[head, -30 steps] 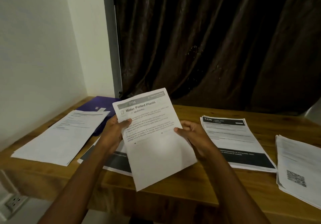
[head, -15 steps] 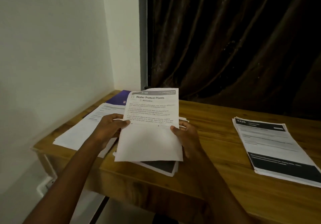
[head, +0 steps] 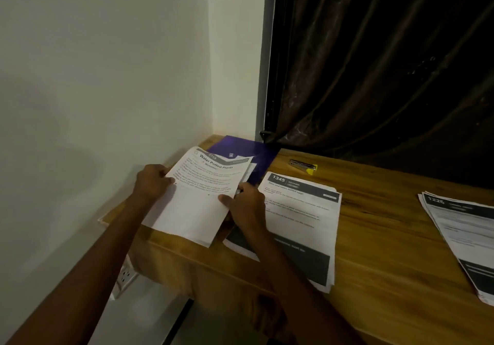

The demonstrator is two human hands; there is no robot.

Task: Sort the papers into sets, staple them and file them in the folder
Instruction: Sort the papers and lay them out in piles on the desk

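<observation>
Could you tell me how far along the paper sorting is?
Sorted: stacks 1345 and 1226 lie on the desk. In hand: left hand and right hand hold the Water Potted Plants sheet. Left: stapler and purple folder look unused.

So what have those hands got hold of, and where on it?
The sheet: left hand on its left edge, right hand on its right edge.

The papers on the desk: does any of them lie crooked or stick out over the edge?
Yes. The "Water Potted Plants" sheet, held by the left hand and right hand, lies tilted, its near corner past the desk front edge. The 1345 stack also overhangs that edge, its sheets fanned unevenly.
</observation>
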